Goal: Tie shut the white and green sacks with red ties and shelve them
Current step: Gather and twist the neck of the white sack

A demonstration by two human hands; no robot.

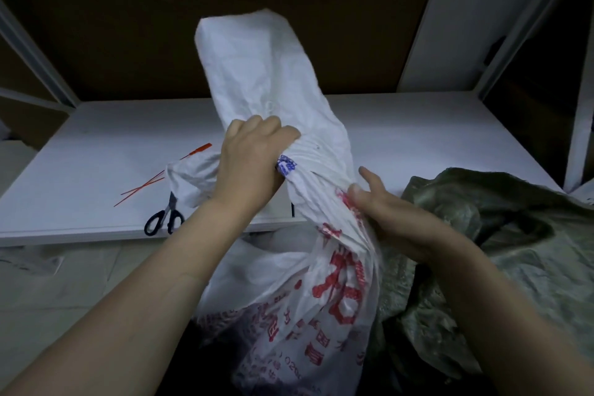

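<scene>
Your left hand [254, 154] clenches the white sack's [257, 67] gathered neck; your right hand [395, 222] pinches the twist just below. The loose top rises above your left fist, over the shelf [96, 138].

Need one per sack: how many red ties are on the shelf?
2 at least. Two ties lie side by side on the shelf behind the scissors. A tagged end farther back, by the white sack, may be a third or part of one.
</scene>
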